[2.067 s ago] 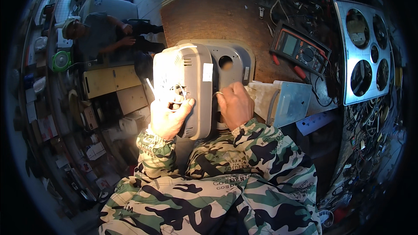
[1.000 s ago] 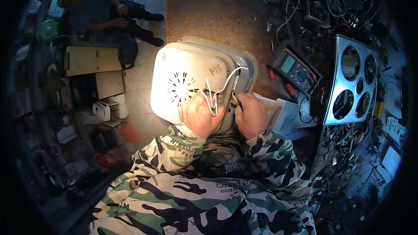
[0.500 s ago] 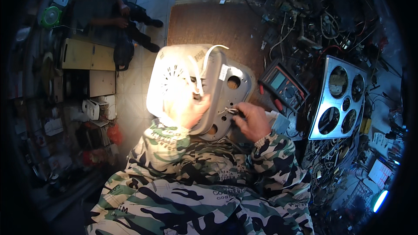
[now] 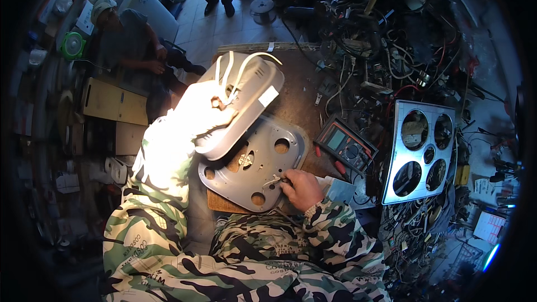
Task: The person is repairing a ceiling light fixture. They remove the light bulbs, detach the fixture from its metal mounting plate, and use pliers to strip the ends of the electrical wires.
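Head view, left hand [image 4: 204, 106] overexposed, right hand [image 4: 302, 187] grip unclear

Housing [image 4: 240, 106] left above base plate [image 4: 254, 162]; multimeter [image 4: 345, 146] right, hob panel [image 4: 423, 151] further right.

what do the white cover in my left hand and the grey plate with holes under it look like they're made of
White cover: likely moulded plastic, judging by its smooth, rounded shell; strong light washes out the finish. Grey plate: probably thin painted or coated sheet metal, flat with cleanly punched round holes and a matte surface, though plastic can't be ruled out.
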`<action>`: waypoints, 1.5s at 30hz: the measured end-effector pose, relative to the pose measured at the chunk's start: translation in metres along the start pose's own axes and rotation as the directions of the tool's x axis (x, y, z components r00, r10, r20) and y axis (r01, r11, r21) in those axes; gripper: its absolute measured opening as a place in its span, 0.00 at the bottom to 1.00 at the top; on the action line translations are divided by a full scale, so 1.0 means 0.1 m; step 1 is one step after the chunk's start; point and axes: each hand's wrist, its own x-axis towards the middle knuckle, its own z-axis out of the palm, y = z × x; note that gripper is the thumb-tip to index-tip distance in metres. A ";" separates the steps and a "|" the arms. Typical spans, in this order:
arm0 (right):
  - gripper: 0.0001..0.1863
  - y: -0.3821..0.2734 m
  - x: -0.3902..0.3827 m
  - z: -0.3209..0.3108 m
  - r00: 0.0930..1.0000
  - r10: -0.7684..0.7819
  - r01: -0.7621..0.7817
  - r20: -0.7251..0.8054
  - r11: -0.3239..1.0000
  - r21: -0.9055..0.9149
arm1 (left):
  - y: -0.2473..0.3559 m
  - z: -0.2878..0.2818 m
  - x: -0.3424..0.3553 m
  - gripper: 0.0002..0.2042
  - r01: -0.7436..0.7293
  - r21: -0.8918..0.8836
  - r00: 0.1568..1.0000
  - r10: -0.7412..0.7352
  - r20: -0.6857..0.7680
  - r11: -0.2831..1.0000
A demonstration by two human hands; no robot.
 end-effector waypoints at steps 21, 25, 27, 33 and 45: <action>0.09 -0.18 -0.01 0.05 0.990 -0.086 0.097 0.108 0.990 -0.102 | -0.01 1.08 0.28 0.18 -0.517 0.296 0.848 0.434 0.303 0.803; 0.10 -0.26 0.03 0.06 0.996 -0.038 0.048 0.077 0.990 -0.130 | -0.05 1.07 0.22 0.17 -0.478 0.334 0.865 0.369 0.339 0.813; 0.10 -0.32 0.07 0.06 0.996 -0.089 0.093 0.029 0.983 -0.156 | -0.04 1.07 0.23 0.17 -0.427 0.365 0.883 0.294 0.367 0.827; 0.06 -0.37 0.16 0.16 0.985 -0.172 0.162 -0.034 0.967 -0.195 | 0.01 1.06 0.17 0.16 -0.357 0.379 0.922 0.255 0.293 0.854; 0.09 -0.17 0.28 0.18 0.963 0.257 -0.217 -0.086 0.920 0.325 | -0.03 0.84 -0.79 0.11 0.017 -0.009 0.936 -0.019 -0.350 1.000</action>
